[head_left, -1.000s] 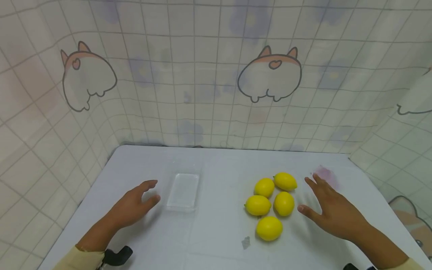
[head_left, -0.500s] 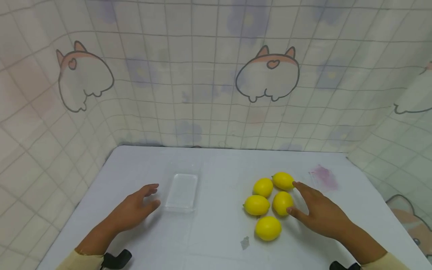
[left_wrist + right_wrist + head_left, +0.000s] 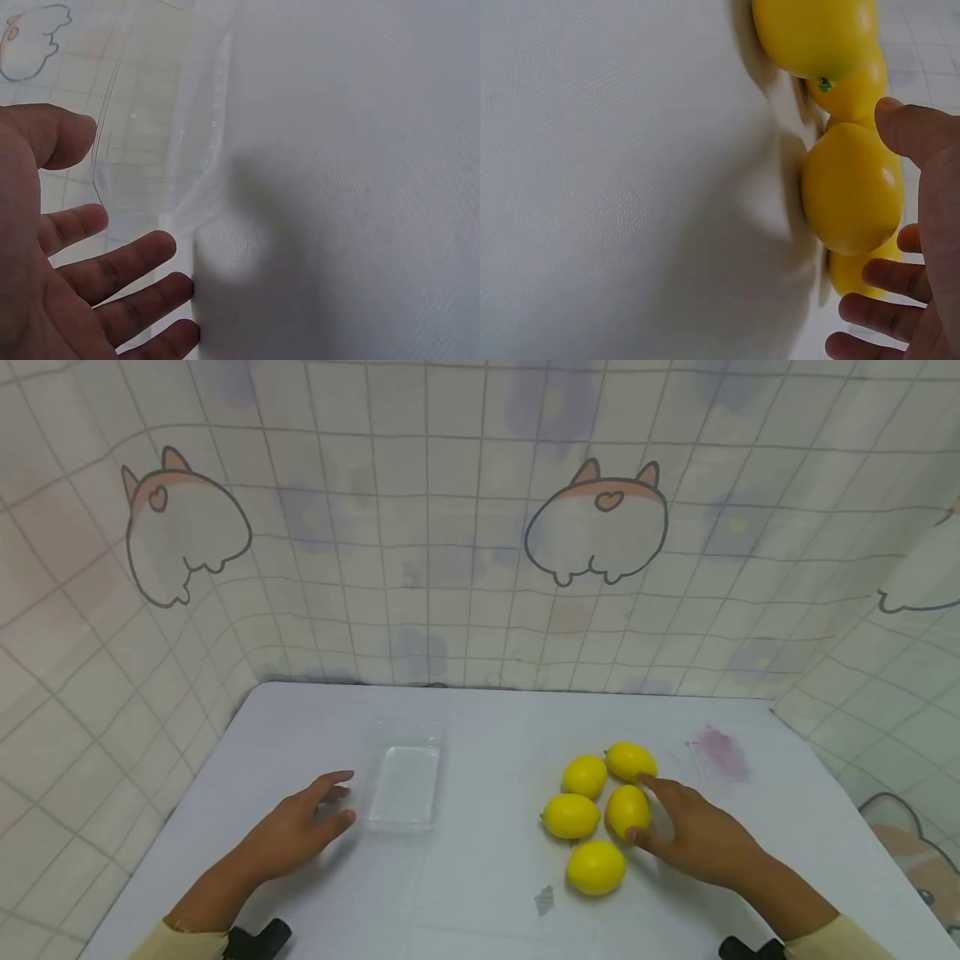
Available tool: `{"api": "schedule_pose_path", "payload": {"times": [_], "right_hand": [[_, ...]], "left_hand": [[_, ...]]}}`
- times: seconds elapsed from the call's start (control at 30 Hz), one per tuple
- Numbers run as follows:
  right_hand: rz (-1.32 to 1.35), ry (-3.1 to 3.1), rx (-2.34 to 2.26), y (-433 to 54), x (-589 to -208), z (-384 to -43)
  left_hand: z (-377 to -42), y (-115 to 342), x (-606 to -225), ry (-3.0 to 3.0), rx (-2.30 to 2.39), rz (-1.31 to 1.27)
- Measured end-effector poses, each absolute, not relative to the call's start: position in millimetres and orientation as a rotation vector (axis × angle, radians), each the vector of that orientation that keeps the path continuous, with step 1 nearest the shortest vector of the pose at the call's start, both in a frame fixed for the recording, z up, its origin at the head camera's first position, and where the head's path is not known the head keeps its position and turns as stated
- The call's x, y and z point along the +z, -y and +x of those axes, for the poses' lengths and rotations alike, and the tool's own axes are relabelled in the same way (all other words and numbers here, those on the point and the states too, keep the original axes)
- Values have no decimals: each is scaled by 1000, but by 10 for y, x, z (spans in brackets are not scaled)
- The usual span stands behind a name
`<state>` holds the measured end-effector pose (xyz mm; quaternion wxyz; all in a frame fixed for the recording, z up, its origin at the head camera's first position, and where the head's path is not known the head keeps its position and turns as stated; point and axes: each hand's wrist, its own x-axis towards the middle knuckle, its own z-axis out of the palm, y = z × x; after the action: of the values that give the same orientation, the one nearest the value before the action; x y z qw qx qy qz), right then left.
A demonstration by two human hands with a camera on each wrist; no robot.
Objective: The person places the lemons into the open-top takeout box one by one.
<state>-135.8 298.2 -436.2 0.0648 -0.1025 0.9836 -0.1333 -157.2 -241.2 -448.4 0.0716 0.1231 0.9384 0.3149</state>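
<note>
My right hand [image 3: 697,833]: wide, beside a lemon [image 3: 627,810], toward the right table edge [image 3: 832,795]
My left hand [image 3: 296,827]: wide, beside the clear tray [image 3: 407,785]

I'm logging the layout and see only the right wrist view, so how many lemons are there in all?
Observer: The head view shows five lemons.
Operator: Where is the left hand?
Observer: Beside a clear tray, on its left.
Operator: Any mark beyond the right hand?
Observer: Yes, a purple stain on the table, toward the far right corner.
</note>
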Motion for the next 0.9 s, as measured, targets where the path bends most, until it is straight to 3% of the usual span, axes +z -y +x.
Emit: {"api": "schedule_pose_path", "payload": {"times": [0.9], "right_hand": [[-285, -3041, -339, -2923, -4505, -1421]], "left_hand": [[-1575, 2457, -4531, -2826, 955, 391]]}}
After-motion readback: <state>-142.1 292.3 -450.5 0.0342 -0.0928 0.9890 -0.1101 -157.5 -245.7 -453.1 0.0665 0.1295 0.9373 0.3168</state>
